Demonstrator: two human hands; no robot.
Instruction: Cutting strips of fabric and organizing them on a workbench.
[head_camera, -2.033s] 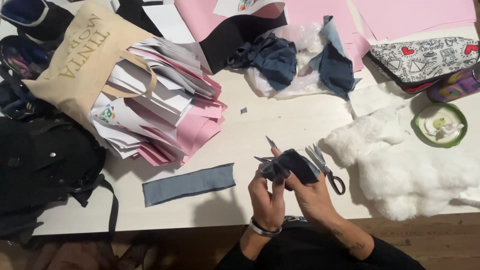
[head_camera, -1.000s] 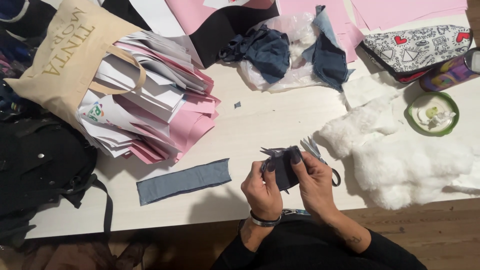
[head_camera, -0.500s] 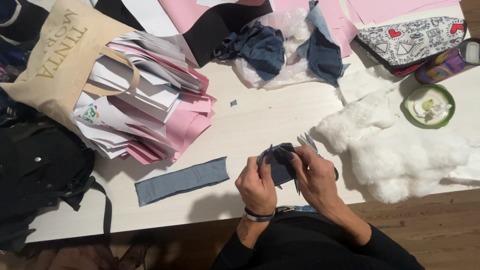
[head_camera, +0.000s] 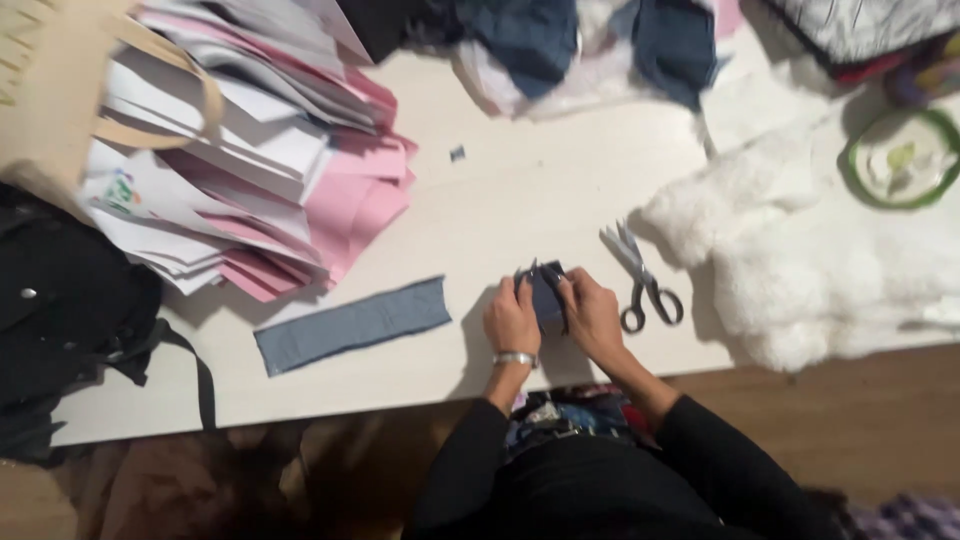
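**Both hands on the denim scrap now, scissors parked on the table**

The small dark blue denim fabric piece sits low over the white table, right at its near edge, pinched between both hands. The left hand has its grip clenched on the left side of the scrap, and the right hand is grasping the right side, fingertips pressing into the cloth. Looks like folding or fiddling with the edges rather than cutting, I'd guess.

What changed: two seconds back the silver metal scissors with black handles were tucked right against the right hand, and now they lie clear of it on the table, just beside that hand, blades pointing away. So the cutting tool is down and both hands are free for the fabric.

The head has also dropped closer, so everything fills more of the view. The long grey-blue denim strip lies flat to the left as before, the pink and white paper stack beyond it. The fluffy white stuffing heap lies to the right.
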